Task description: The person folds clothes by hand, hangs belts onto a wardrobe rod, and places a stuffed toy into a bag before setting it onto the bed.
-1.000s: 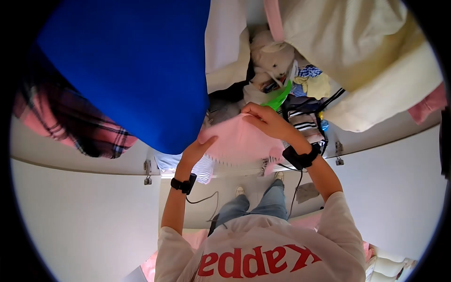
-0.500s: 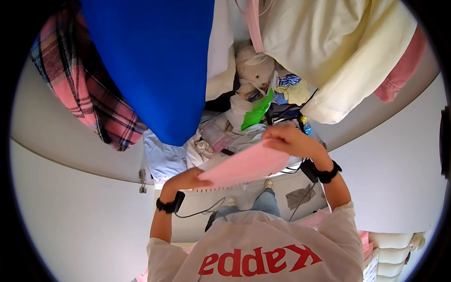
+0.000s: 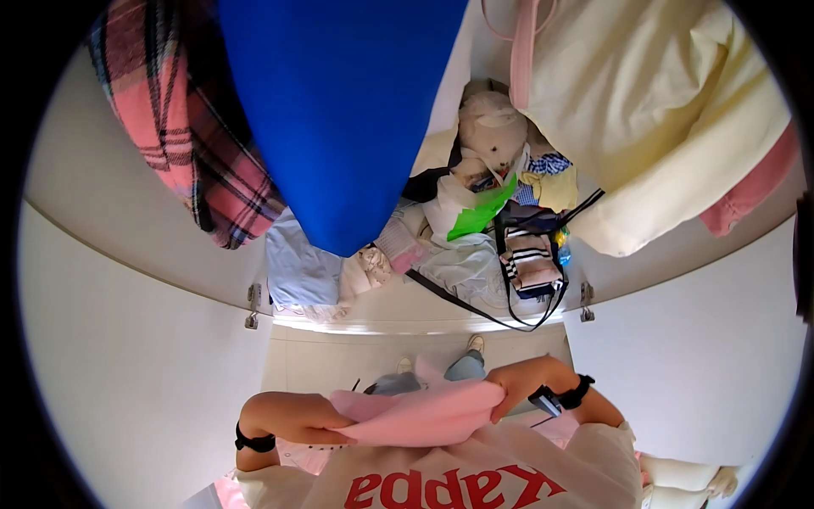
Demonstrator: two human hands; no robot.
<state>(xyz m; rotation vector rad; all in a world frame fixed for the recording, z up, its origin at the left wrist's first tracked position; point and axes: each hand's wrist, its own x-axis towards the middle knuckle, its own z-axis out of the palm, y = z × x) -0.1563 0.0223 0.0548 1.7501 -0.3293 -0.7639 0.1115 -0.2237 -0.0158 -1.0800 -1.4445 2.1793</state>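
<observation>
Left hand (image 3: 307, 417) and right hand (image 3: 523, 380) each grasp one side of the pink cloth (image 3: 428, 414), held in front of the white shirt (image 3: 593, 462). Beyond, on the cabinet floor (image 3: 407, 310): light-blue cloth (image 3: 301, 267), green-and-white bag (image 3: 454, 212), black-strapped bag (image 3: 530, 261). Blue garment (image 3: 339, 110) hangs between plaid garment (image 3: 170, 119) and cream garment (image 3: 644, 110).

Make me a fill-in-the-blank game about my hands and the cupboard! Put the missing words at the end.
The left hand and the right hand hold a cloth whose colour is ____.
The big hanging garment right beside the plaid garment is ____.
The red letters on the worn shirt spell ____.
Near the stuffed toy, the whitish bag has a bright patch coloured ____.

Missing words: pink; blue; Kappa; green.
</observation>
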